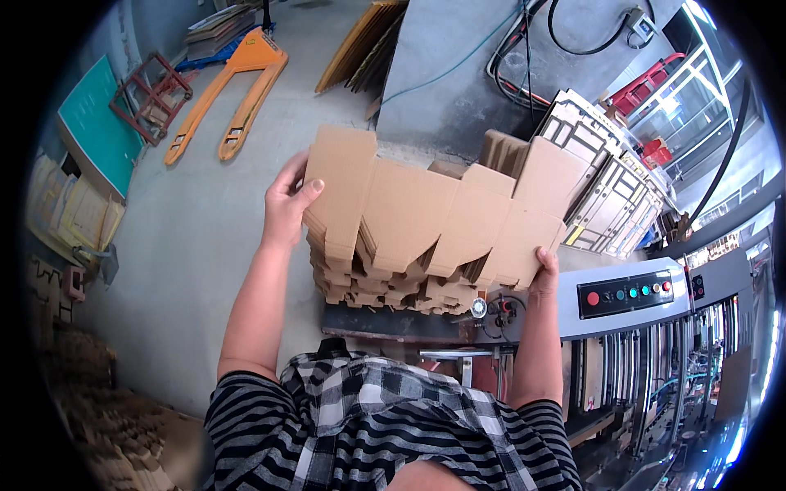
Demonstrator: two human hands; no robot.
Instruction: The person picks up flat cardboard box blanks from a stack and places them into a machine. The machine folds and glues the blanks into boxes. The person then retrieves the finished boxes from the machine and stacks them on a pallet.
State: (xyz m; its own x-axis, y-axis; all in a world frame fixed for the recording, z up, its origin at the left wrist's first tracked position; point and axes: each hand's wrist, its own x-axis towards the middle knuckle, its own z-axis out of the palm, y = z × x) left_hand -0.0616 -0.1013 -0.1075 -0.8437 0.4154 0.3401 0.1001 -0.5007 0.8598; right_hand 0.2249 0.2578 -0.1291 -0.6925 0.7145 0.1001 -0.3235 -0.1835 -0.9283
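One cardboard pile [409,214] sits at the dial's centre; the left hand [286,204] pinches its nine o'clock edge, the right hand [544,270] its four o'clock edge. One orange pallet jack [256,56] stands at eleven o'clock, one control panel [626,293] at three.

Grey floor [188,245], orange pallet jack [256,56], leaning green board [98,127], bright windows [696,86] at right

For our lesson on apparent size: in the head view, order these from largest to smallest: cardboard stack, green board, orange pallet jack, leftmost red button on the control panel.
1. Cardboard stack
2. Green board and orange pallet jack: too alike to rank
3. Leftmost red button
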